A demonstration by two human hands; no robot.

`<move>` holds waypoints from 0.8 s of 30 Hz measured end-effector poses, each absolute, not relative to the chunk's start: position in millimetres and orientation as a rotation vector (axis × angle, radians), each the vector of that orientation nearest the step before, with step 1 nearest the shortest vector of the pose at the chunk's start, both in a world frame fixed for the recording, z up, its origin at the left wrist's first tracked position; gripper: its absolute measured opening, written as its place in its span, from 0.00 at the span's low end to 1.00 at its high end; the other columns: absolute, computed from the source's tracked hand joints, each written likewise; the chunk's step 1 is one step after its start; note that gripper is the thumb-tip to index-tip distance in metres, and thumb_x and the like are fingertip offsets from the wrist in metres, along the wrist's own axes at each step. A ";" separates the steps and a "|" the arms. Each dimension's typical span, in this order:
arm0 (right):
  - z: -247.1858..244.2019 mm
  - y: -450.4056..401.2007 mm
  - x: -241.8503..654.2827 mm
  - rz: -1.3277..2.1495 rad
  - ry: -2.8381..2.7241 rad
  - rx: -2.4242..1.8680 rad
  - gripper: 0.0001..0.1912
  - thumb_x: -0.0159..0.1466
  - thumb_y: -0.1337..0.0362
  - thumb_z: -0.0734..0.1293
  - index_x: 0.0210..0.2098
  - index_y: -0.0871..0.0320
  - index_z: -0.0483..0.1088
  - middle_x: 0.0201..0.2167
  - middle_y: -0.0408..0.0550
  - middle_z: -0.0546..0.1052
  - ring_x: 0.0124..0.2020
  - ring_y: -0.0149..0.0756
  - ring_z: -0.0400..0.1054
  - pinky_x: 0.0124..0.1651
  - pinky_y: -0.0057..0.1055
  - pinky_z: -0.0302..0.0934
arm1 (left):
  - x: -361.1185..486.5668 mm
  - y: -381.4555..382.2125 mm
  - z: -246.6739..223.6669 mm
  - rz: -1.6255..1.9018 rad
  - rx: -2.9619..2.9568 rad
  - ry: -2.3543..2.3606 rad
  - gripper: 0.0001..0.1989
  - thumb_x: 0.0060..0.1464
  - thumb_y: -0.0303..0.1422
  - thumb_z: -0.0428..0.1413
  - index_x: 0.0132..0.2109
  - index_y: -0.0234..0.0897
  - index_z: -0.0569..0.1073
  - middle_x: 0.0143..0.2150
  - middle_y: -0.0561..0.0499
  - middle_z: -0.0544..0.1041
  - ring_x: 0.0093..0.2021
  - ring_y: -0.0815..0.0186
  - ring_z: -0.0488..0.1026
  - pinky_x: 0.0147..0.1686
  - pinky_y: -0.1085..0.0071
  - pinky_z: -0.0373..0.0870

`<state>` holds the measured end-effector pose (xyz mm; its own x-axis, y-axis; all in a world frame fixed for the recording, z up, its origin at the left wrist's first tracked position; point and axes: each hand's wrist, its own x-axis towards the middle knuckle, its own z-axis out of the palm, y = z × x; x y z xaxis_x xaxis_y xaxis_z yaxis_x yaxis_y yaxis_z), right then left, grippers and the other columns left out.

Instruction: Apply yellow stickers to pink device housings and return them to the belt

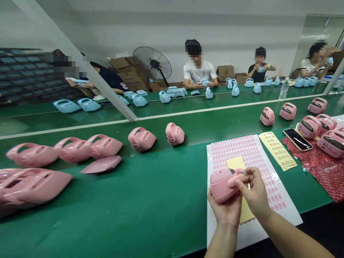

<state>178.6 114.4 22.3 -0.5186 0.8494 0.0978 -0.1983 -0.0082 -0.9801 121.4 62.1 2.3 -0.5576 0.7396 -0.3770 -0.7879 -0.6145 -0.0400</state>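
Observation:
A pink handled case rests tilted in my left hand, whose fingers wrap round it from below. My right hand pinches at the case's handle, with a small pale oval piece at the fingertips. Under both hands lies a white sheet with rows of small pink oval stickers. A yellow paper strip sits on that sheet, partly hidden by the hands and the case. To the right of the sheet are yellow sticker strips.
Pink cases stand along the left, and more at the right. A phone lies by red bubble wrap. Across the white divider, several people handle blue cases beside a bottle.

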 end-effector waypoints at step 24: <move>4.6 119.7 175.7 1.408 -1.671 -0.673 0.18 0.54 0.66 0.66 0.44 0.53 0.61 0.29 0.43 0.71 0.33 0.37 0.69 0.39 0.37 0.65 | 122.7 61.3 -2.9 2.174 -0.471 0.174 0.26 0.48 0.37 0.48 0.54 0.29 0.64 0.42 0.38 0.75 0.40 0.56 0.74 0.42 0.63 0.71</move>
<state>175.7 119.7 4.6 -0.5124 0.8211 0.2517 -0.1086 0.2288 -0.9674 122.7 61.3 -2.9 -0.5413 0.7432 -0.3933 -0.7964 -0.6032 -0.0438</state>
